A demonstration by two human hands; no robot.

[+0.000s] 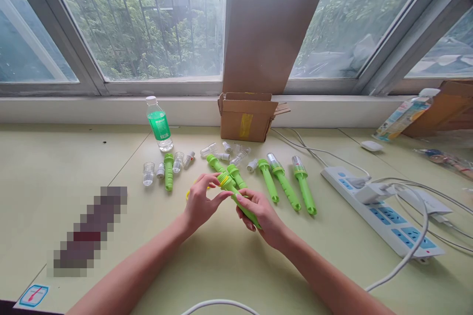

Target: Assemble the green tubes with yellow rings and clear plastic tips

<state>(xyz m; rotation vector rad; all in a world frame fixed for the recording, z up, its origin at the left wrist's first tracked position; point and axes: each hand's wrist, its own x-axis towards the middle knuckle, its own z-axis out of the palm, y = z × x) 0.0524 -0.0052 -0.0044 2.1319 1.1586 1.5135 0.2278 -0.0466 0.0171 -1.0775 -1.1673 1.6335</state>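
My right hand (260, 214) is wrapped round a green plastic flashlight-like tube (236, 193), which tilts up to the left over the table. Its threaded end carries a yellow ring (223, 180), and the fingers of my left hand (202, 199) pinch at that ring. Part of another yellow ring (187, 194) shows beside my left hand, mostly hidden. Just behind lie two more green tubes (215, 161) (235, 173). Another green tube (169, 172) lies to the left. On the right are an uncapped tube (268, 180) and two tubes with clear caps (284, 182) (303, 186).
Clear plastic caps (148, 174) and small white-and-grey parts (189, 159) lie scattered behind my hands. Farther back stand a water bottle (159, 127) and a cardboard box (246, 120). A power strip (380, 214) with looping white cables occupies the right side. A pixelated patch covers something at left.
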